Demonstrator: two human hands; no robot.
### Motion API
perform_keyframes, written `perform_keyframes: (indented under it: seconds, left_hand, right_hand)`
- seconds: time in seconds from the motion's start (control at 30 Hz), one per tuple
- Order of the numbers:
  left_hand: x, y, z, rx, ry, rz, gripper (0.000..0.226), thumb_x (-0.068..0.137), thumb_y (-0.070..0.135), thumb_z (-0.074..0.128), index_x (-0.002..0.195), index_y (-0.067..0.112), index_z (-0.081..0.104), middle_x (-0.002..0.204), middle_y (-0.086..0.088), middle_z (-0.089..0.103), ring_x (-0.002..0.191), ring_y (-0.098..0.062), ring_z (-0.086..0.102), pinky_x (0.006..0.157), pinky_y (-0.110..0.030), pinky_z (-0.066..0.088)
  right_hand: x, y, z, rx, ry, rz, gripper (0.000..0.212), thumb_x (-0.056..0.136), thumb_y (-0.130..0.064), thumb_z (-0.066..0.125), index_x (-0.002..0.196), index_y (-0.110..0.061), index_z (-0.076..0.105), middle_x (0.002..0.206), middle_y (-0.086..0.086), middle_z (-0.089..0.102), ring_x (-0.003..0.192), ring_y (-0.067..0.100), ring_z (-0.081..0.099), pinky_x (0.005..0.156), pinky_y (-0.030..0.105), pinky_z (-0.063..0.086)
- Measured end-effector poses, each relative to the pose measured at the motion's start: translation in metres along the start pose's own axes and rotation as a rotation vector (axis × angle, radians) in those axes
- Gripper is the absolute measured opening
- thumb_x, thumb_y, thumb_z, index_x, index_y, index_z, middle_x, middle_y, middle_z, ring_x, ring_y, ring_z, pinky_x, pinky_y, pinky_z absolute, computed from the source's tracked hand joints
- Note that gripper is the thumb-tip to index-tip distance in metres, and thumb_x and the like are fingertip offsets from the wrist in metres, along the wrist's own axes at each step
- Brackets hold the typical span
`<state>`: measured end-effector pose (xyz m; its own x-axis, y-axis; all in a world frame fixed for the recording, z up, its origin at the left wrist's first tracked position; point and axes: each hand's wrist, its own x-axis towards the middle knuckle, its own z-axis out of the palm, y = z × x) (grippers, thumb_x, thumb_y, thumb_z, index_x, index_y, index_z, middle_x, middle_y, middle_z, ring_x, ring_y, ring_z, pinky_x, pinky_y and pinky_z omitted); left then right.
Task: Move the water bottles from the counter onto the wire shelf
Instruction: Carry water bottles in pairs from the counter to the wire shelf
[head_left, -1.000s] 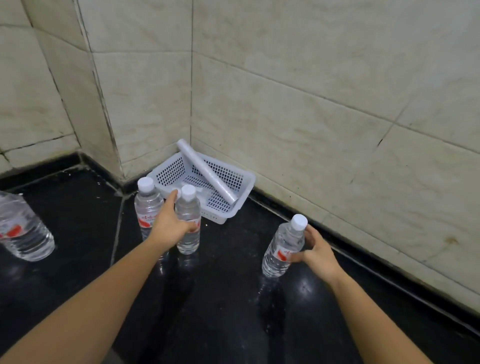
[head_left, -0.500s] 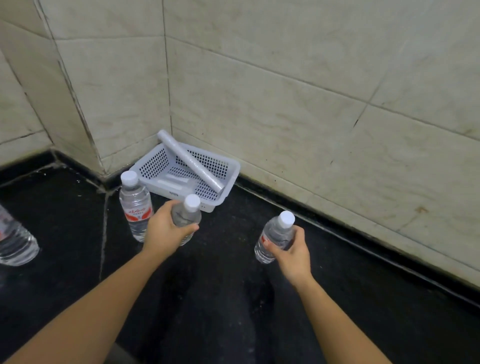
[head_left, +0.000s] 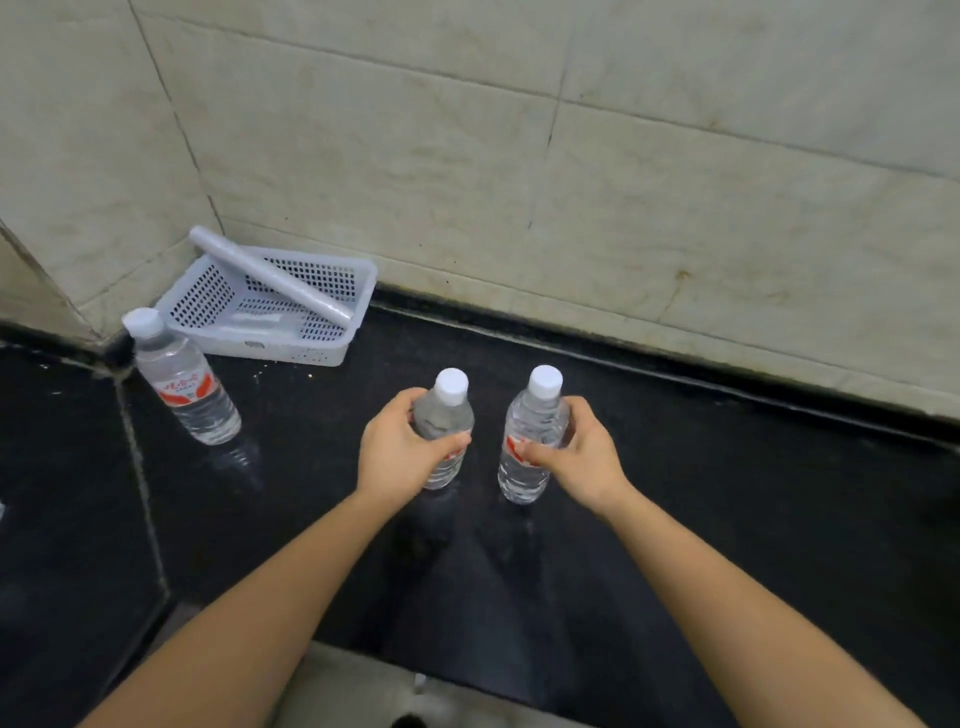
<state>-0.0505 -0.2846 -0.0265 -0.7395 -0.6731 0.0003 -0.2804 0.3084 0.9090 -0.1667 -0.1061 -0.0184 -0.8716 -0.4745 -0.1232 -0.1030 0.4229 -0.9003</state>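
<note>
My left hand (head_left: 400, 452) grips a clear water bottle (head_left: 444, 415) with a white cap and red label, held above the black counter (head_left: 727, 493). Close beside it, my right hand (head_left: 576, 452) grips a second such bottle (head_left: 530, 447), upright. Both bottles sit near the middle of the view, a hand's width apart. A third bottle (head_left: 182, 384) stands alone on the counter at the left, near the corner. No wire shelf is in view.
A white perforated plastic basket (head_left: 358, 296) sits in the wall corner with a pale roll (head_left: 270, 280) lying across it. Tiled walls close off the back and left. The counter's front edge runs along the bottom, with a pale floor below.
Both hands closed on their bottles, lifted them off the counter and drew them together toward me. The view has swung right, so the large bottle at the far left has dropped out of sight.
</note>
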Motion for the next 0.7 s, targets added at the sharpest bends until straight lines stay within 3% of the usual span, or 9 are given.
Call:
perform_keyframes:
  seconds: [0.3, 0.4, 0.53, 0.7]
  left_hand:
    - [-0.088, 0.113, 0.125, -0.003, -0.194, 0.195, 0.062, 0.059, 0.031, 0.089, 0.113, 0.024, 0.060, 0.099, 0.013, 0.064, 0.091, -0.003, 0.060, 0.073, -0.012, 0.041]
    - [-0.140, 0.158, 0.185, -0.034, -0.247, 0.249, 0.062, 0.058, 0.032, 0.089, 0.113, 0.023, 0.061, 0.103, 0.011, 0.067, 0.093, -0.006, 0.062, 0.080, -0.021, 0.048]
    - [-0.212, 0.221, 0.270, -0.115, -0.352, 0.274, 0.055, 0.055, 0.032, 0.090, 0.104, 0.025, 0.065, 0.095, 0.012, 0.072, 0.087, -0.004, 0.067, 0.083, -0.031, 0.056]
    - [-0.284, 0.302, 0.362, -0.195, -0.515, 0.354, 0.054, 0.054, 0.034, 0.090, 0.101, 0.026, 0.066, 0.093, 0.012, 0.073, 0.084, -0.002, 0.068, 0.078, -0.029, 0.058]
  right_hand:
    - [-0.110, 0.037, -0.181, 0.095, 0.250, 0.025, 0.051, 0.067, -0.017, 0.086, 0.108, -0.019, 0.055, 0.104, -0.002, 0.070, 0.094, 0.012, 0.067, 0.084, 0.031, 0.054]
    - [-0.162, 0.061, -0.258, 0.116, 0.330, 0.030, 0.052, 0.068, -0.017, 0.086, 0.109, -0.020, 0.055, 0.106, -0.002, 0.069, 0.097, 0.013, 0.067, 0.084, 0.031, 0.054]
    - [-0.236, 0.089, -0.364, 0.145, 0.450, 0.023, 0.051, 0.068, -0.017, 0.086, 0.108, -0.020, 0.055, 0.107, -0.004, 0.069, 0.098, 0.013, 0.067, 0.087, 0.037, 0.056]
    - [-0.306, 0.119, -0.480, 0.181, 0.622, 0.022, 0.051, 0.063, -0.011, 0.089, 0.103, -0.017, 0.058, 0.104, 0.000, 0.073, 0.098, 0.015, 0.070, 0.092, 0.044, 0.055]
